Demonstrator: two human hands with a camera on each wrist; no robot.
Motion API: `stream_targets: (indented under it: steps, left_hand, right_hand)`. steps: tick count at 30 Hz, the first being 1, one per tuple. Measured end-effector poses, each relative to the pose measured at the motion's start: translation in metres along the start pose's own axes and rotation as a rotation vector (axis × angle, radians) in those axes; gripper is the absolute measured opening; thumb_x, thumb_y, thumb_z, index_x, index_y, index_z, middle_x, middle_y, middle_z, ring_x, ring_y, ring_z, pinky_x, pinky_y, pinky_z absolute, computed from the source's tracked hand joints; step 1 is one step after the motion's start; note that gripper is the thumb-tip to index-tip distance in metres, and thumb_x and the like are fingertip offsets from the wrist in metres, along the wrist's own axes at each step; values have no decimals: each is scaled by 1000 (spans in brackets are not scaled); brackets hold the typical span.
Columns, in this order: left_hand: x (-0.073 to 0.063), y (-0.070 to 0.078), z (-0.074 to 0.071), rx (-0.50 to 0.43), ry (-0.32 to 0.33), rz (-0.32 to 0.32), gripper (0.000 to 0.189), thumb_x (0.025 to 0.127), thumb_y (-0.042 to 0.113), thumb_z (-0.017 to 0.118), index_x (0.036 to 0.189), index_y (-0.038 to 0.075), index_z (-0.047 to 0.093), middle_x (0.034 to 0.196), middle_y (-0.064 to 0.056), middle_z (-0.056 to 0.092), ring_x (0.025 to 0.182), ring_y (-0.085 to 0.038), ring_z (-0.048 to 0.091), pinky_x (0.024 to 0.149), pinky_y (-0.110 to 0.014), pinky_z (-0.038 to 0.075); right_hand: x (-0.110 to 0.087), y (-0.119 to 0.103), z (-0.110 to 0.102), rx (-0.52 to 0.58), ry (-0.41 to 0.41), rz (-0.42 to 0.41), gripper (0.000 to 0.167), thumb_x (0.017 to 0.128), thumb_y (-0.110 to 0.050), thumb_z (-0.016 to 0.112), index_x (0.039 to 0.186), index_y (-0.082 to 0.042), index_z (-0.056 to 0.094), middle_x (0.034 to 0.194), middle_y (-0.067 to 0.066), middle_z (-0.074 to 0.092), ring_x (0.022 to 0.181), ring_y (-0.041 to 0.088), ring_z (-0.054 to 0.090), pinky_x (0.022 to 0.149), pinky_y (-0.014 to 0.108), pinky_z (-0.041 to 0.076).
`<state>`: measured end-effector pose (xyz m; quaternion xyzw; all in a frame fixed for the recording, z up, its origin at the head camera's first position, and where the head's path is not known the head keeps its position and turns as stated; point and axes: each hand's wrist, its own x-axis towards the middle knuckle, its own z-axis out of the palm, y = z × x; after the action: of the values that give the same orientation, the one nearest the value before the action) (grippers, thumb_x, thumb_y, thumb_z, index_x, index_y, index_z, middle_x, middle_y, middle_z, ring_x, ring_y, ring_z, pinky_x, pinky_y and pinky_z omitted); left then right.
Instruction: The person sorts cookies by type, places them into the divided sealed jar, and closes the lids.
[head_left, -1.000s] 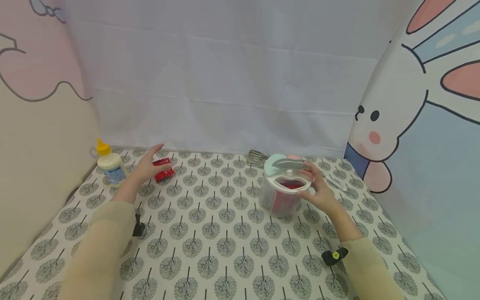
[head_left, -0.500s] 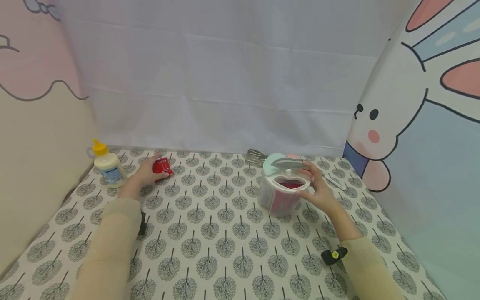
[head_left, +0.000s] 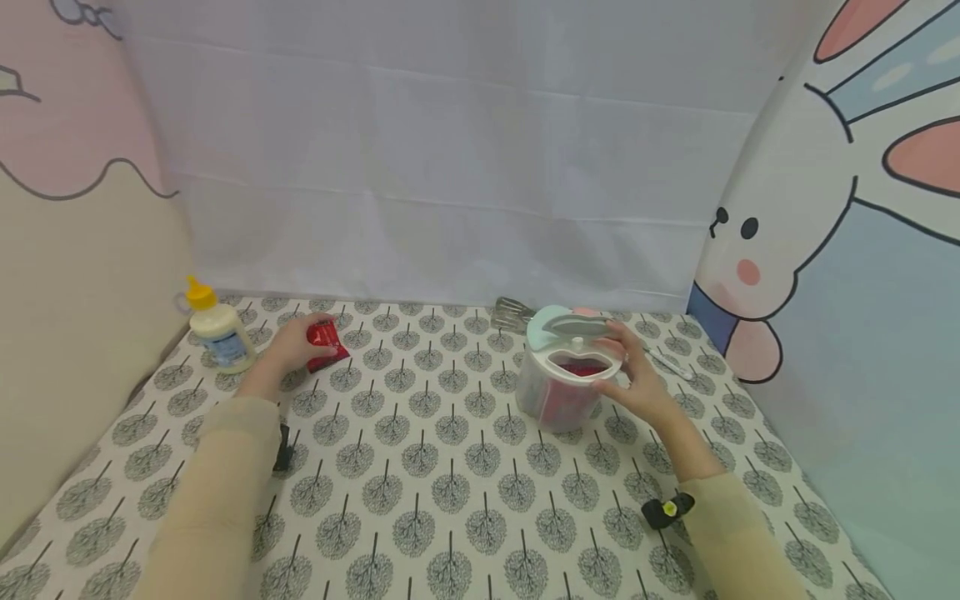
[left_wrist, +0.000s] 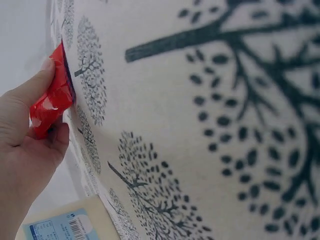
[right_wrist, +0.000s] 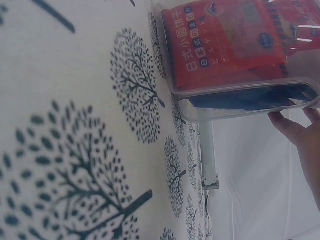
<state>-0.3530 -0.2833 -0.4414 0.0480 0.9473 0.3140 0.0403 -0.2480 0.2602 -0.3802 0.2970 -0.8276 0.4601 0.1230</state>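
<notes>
At the back left, my left hand (head_left: 288, 343) pinches a small shiny red snack packet (head_left: 326, 343) between thumb and fingers. The left wrist view shows the packet (left_wrist: 54, 97) with one edge close against the cloth. On the right stands a clear plastic container (head_left: 558, 402) with a white lid, its grey-lined flap (head_left: 576, 327) raised over an opening. My right hand (head_left: 641, 383) holds it, fingers on the flap and thumb at the rim. Inside are red biscuit packets (right_wrist: 225, 47), with printed writing visible in the right wrist view.
A glue-like bottle (head_left: 223, 335) with a yellow nozzle cap stands just left of my left hand. Behind the container lies a slotted spatula (head_left: 512, 315), its handle (head_left: 670, 364) sticking out to the right. A tree-print cloth (head_left: 420, 500) covers the table, with hanging fabric behind.
My left hand has come down onto the red packet, its spread fingers closing around it, and the packet has turned slightly. The right hand and container have stayed in place.
</notes>
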Motion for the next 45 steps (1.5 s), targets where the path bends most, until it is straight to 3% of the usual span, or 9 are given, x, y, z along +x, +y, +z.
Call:
stream_targets:
  steps: [11,14,19,21,27,33,40,45]
  left_hand:
    - [-5,32,-10,-68,35,67,58,86,3,62,140,8,42,132,-29,41,113,-47,48,87,-53,51]
    - [-5,42,-11,-66,72,88,59,86,5,65,140,8,43,132,-29,41,112,-47,49,87,-53,51]
    - [-7,64,-16,-80,134,107,62,84,8,70,140,9,44,135,-30,37,113,-47,47,88,-54,51]
    - [-9,73,-19,-88,161,124,62,83,8,71,139,10,44,133,-29,38,113,-46,47,88,-54,50]
    - [-17,103,-30,-129,219,182,57,84,7,69,137,11,48,127,-23,45,111,-41,49,87,-52,51]
    - [-30,135,-43,-169,239,215,53,84,6,68,133,14,51,129,-19,45,113,-40,49,87,-52,52]
    - [-47,175,-52,-195,249,272,52,82,9,72,130,17,54,127,-11,49,110,-32,53,87,-46,54]
    - [-62,203,-52,-228,281,372,43,84,5,67,125,17,59,125,-8,49,104,-24,53,82,-39,55]
  right_hand:
    - [1,1,-1,28,1,-9,88,73,11,68,144,-3,18,134,-16,31,123,-7,33,99,69,29]
    - [1,0,0,35,-1,-10,87,73,10,69,143,-2,18,134,-8,35,122,-7,34,99,70,29]
    - [1,0,0,39,-8,-13,87,73,10,68,144,-2,17,131,23,39,121,-6,35,99,70,28]
    - [1,0,1,36,-7,-11,87,74,10,68,144,-2,17,132,17,40,121,-6,35,99,70,29]
    - [2,1,1,39,-10,-10,87,74,12,67,144,-2,18,132,-18,33,123,-7,34,100,70,29]
    - [3,0,2,38,-4,-9,87,73,12,67,143,-2,18,133,-14,33,122,-7,34,99,70,29]
    - [3,-2,4,22,-2,6,87,72,12,67,143,-2,19,136,16,36,121,-8,34,100,68,31]
    - [4,-3,5,20,-6,13,86,73,11,66,143,-2,19,137,1,33,122,-9,32,100,68,30]
